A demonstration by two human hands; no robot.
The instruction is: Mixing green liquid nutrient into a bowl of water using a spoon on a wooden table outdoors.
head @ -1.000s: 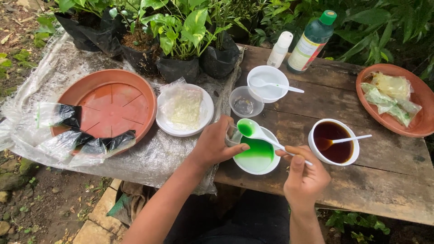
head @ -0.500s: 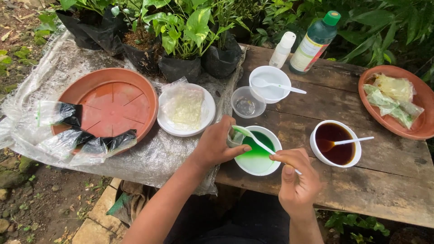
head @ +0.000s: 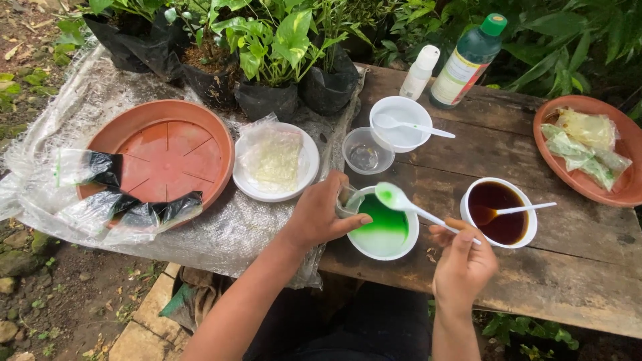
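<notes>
Wooden table [head: 535, 287]: right hand [head: 463, 264] fingers pinch white spoon [head: 414, 208], bowl end up-left; left hand [head: 321, 215] grips small cup [head: 348, 199].

The left hand [head: 319, 217] hides most of a small clear cup [head: 348, 200]; the terracotta dish [head: 622, 194] is cut off.

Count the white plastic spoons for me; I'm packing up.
3: one spoon in the right hand above green liquid, one spoon in the white bowl, one spoon in brown liquid.

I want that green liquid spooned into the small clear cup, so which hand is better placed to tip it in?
Right, probably. The right hand holds the white plastic spoon, its bowl raised over the white bowl of green liquid, beside the small clear cup gripped by the left hand.
</notes>
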